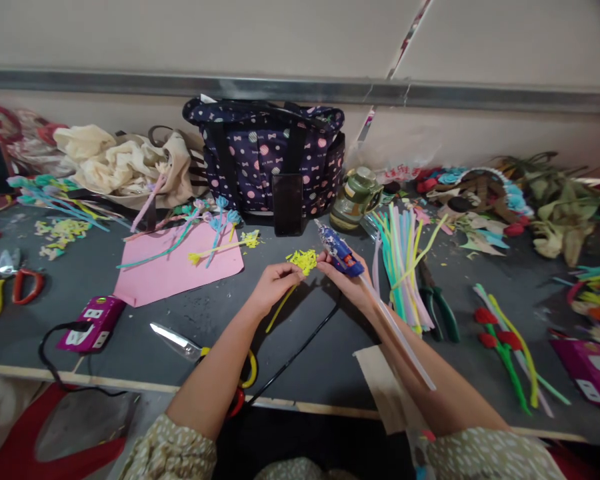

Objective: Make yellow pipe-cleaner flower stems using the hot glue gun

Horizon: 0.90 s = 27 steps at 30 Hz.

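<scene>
Mid-frame, the left hand [276, 287] pinches a yellow stem [281, 309] at its fingertips, yellow clippings [304, 259] heaped just beyond; right of centre, the right hand [351, 283] curls its fingers around a blue glue gun [339, 251]!

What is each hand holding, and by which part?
Left hand: a yellow stem, pinched near its upper end. Right hand: a blue glue gun; exact grip hidden.

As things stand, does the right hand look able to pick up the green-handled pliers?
Probably not straight away: the right hand holds the blue glue gun. The pliers lie to its right with their green handles uncovered, so with the gun put down the way looks free.
</scene>
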Each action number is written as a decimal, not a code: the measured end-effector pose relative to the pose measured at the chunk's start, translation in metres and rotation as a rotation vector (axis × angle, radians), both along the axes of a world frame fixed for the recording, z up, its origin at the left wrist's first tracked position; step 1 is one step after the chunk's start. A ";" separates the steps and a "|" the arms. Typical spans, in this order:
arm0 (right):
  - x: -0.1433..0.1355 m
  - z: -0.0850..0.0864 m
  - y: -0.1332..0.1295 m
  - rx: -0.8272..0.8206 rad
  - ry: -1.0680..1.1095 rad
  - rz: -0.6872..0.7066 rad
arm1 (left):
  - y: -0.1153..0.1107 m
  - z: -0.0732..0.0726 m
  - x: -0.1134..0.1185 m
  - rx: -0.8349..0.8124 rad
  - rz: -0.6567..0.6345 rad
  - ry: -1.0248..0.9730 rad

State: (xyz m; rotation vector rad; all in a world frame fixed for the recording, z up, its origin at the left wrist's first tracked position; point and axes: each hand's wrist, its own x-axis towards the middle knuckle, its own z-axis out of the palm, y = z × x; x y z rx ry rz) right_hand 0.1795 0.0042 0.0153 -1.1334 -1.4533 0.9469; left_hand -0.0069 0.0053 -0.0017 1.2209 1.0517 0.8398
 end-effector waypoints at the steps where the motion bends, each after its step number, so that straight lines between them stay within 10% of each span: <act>1: 0.000 0.000 0.000 -0.006 0.003 -0.001 | 0.000 0.000 0.000 -0.003 0.003 -0.001; 27: 0.002 -0.007 0.002 -0.008 -0.010 0.023 | -0.001 0.004 0.002 0.206 -0.011 0.120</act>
